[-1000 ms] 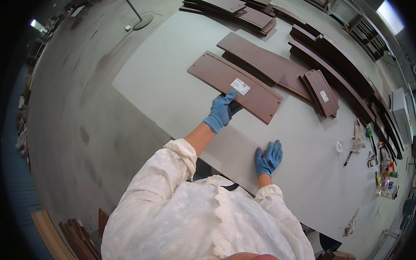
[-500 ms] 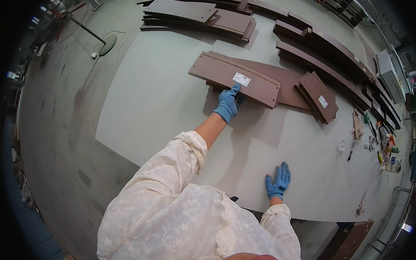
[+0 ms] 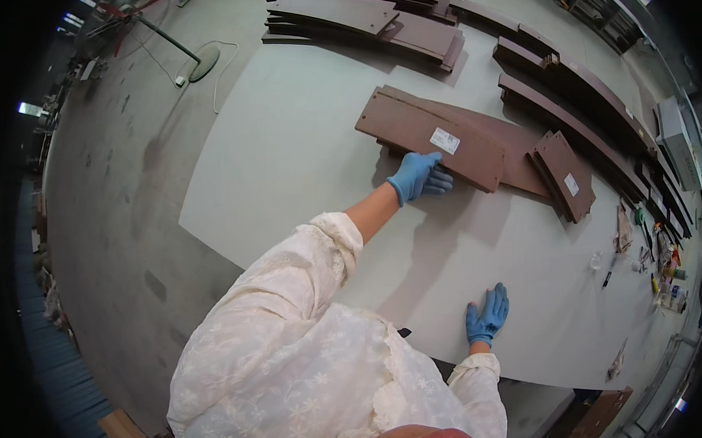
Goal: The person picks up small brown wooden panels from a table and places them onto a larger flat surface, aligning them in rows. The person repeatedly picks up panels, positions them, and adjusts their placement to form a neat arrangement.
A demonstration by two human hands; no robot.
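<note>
My left hand (image 3: 422,177), in a blue glove, is at the near edge of a brown board (image 3: 402,122) with a white label (image 3: 445,140). Its thumb side touches the board's edge near the label, while the other fingers stretch out just below that edge. The board lies on other boards, partly over a wider brown panel (image 3: 518,148). My right hand (image 3: 488,313), also gloved in blue, rests on the pale tabletop (image 3: 291,161) near its front edge, fingers extended and holding nothing.
Stacked brown boards (image 3: 336,13) lie at the far left. Long brown rails (image 3: 563,122) run along the far right. A short labelled stack (image 3: 564,177) sits right of centre. Small tools and bottles (image 3: 665,291) gather at the right edge. A stand fan (image 3: 205,62) is on the floor.
My left hand's fingers, earlier hidden under the board's edge, now show in front of it, and the thumb has come back off the label. The whole view has shifted; my right hand stays on the tabletop.
</note>
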